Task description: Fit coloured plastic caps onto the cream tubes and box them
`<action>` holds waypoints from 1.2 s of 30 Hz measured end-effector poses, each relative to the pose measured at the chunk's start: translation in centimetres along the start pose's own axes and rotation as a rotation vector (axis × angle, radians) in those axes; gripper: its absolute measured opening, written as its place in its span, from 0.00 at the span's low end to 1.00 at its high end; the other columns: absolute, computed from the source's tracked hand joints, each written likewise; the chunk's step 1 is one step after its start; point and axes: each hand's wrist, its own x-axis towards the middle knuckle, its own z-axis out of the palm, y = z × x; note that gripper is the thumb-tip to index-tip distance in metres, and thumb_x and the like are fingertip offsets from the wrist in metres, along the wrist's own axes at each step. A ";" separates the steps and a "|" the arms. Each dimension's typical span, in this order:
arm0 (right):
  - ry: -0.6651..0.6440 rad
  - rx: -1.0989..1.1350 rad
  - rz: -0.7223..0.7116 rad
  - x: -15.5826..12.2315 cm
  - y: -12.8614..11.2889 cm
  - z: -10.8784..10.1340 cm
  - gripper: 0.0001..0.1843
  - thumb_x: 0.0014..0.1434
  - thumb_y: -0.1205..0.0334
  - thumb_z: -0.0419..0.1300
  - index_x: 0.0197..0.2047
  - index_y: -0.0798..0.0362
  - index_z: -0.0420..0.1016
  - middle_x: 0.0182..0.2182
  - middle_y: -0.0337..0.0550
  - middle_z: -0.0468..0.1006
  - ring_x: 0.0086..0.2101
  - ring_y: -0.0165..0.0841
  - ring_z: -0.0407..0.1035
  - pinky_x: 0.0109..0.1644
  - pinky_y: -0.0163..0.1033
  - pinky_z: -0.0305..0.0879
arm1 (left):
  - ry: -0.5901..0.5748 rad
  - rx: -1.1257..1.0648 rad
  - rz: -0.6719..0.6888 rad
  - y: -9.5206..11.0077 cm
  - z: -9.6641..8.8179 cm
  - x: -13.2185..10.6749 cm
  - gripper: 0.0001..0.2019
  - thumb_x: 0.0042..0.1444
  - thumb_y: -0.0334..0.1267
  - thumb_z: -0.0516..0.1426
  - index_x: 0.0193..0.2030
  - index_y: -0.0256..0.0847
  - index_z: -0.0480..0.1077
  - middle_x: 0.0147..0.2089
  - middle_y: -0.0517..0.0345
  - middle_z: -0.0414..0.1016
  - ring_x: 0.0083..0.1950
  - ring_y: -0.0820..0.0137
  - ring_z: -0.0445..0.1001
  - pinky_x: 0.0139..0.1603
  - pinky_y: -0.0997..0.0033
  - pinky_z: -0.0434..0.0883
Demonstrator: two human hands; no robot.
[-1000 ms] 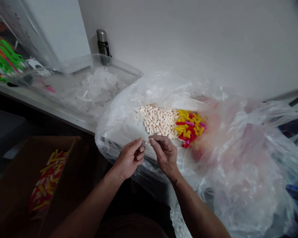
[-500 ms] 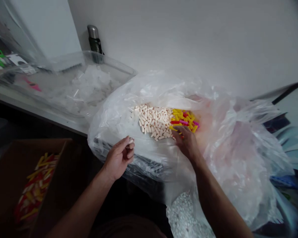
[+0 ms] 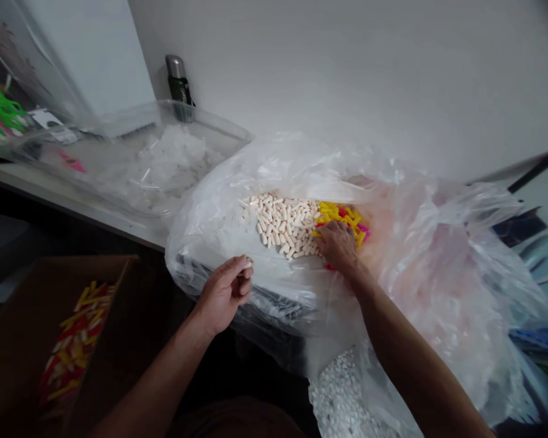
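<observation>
My left hand (image 3: 223, 294) is closed, with a small whitish piece (image 3: 248, 263) pinched at the thumb and fingertips. It hovers over the near edge of a clear plastic bag (image 3: 196, 243). Inside the bag lies a heap of small cream-coloured pellet-shaped pieces (image 3: 283, 220). Against its right side is a pile of short yellow, red and pink tubes (image 3: 340, 212). My right hand (image 3: 338, 244) bends down onto the near side of the coloured pile; its fingertips are hidden, so I cannot see whether it grips a tube.
At lower left stands a cardboard box (image 3: 22, 267) with yellow, red and whitish pieces inside. A clear tray (image 3: 223, 125) holding crumpled translucent plastic is at the back left, near a dark green flask (image 3: 178, 82). Crumpled plastic (image 3: 442, 298) spreads to the right.
My right hand has moved slightly into the coloured pile, its fingers now bent down. The left hand still pinches its piece. The whole view has shifted a little.
</observation>
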 end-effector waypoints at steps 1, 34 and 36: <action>0.048 0.083 -0.026 -0.4 -0.5 -0.4 0.14 0.71 0.58 0.55 0.48 0.55 0.80 0.49 0.58 0.80 0.52 0.52 0.69 0.59 0.57 0.63 | 0.002 -0.001 -0.001 0.0 0.0 -0.1 0.18 0.54 0.48 0.71 0.39 0.38 0.71 0.32 0.66 0.65 0.23 0.82 0.60 0.19 0.81 0.55; -0.124 0.650 -0.490 -7.5 -10.6 -4.7 0.16 0.77 0.52 0.51 0.44 0.52 0.73 0.34 0.44 0.77 0.34 0.35 0.72 0.39 0.40 0.69 | -0.129 0.465 0.213 -1.3 -0.1 -1.0 0.18 0.64 0.55 0.62 0.40 0.40 0.71 0.23 0.68 0.60 0.20 0.79 0.57 0.20 0.78 0.58; -0.113 0.709 -0.470 -7.7 -10.5 -4.5 0.13 0.76 0.51 0.55 0.52 0.52 0.72 0.39 0.45 0.79 0.37 0.36 0.74 0.41 0.41 0.71 | -0.115 0.457 0.211 -1.4 -0.2 -1.0 0.18 0.64 0.55 0.62 0.39 0.41 0.71 0.23 0.68 0.60 0.20 0.79 0.57 0.20 0.78 0.58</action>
